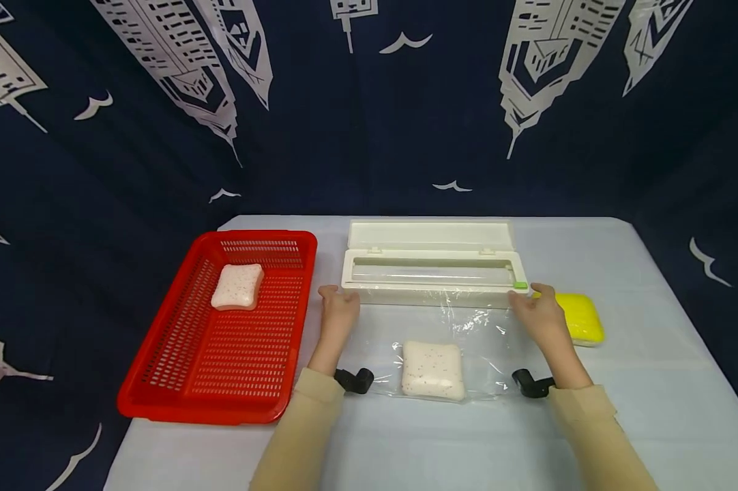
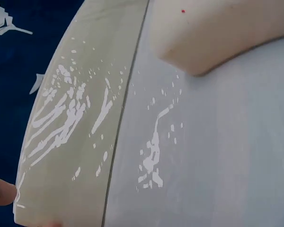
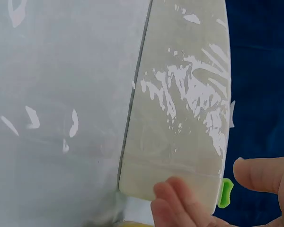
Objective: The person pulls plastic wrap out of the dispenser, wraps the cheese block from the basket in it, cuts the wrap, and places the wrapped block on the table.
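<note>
A white cling film dispenser [image 1: 435,296] stands with its lid raised and a green slider [image 1: 520,285] at its right end. Clear film [image 1: 485,341] drapes from its front over a pale, red-speckled block [image 1: 433,370] with rounded corners. My left hand [image 1: 338,317] is at the dispenser's left front corner; one fingertip [image 2: 2,191] shows at its edge in the left wrist view. At the right front corner is my right hand [image 1: 542,317], its thumb [image 3: 260,174] spread from the fingers [image 3: 173,201], which lie by the front face.
Left of the dispenser stands a red basket [image 1: 243,368] with another speckled block [image 1: 237,286] in it. A yellow block [image 1: 580,319] lies behind my right wrist. Everything is on a white-covered table [image 1: 663,409]; a dark blue patterned curtain [image 1: 357,136] hangs behind.
</note>
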The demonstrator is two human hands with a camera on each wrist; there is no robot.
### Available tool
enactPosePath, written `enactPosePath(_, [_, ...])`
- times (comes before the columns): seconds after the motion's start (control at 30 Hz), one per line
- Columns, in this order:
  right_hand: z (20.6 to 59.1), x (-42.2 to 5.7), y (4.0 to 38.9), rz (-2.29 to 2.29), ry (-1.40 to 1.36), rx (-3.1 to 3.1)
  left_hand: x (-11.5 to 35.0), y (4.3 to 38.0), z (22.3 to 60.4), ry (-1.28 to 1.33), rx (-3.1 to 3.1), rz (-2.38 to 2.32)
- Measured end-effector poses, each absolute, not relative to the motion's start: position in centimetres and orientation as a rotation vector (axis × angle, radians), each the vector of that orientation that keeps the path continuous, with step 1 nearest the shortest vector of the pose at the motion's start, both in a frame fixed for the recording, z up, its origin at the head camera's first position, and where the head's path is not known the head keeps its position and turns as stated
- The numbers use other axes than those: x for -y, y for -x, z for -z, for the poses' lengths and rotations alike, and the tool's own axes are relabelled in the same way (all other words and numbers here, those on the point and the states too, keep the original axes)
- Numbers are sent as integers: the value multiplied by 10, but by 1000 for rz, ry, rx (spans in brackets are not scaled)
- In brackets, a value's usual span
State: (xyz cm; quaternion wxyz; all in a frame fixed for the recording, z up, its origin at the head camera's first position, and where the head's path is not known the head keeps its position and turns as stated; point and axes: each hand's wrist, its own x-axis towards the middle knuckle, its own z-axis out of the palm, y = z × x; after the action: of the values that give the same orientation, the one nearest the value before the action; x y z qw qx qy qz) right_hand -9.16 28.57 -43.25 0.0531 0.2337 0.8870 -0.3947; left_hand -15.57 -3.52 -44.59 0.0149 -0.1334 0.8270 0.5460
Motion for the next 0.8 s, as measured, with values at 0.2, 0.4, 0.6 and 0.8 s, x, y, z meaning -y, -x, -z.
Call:
enactPosePath(0.2, [436, -287, 102, 1340, -704, -2645, 33, 161, 447, 465, -2495, -1772])
enactPosePath(0.4, [437, -287, 104, 1545, -701, -2593, 34, 159, 453, 397, -2523, -1775])
enactPosePath(0.6, [436, -288, 102, 1433, -698, -2671, 34, 158, 453, 275, -2598, -1747])
enactPosePath(0.8, [432, -291, 101, 1367, -615, -2640, 33, 157, 451, 211, -2536, -1745])
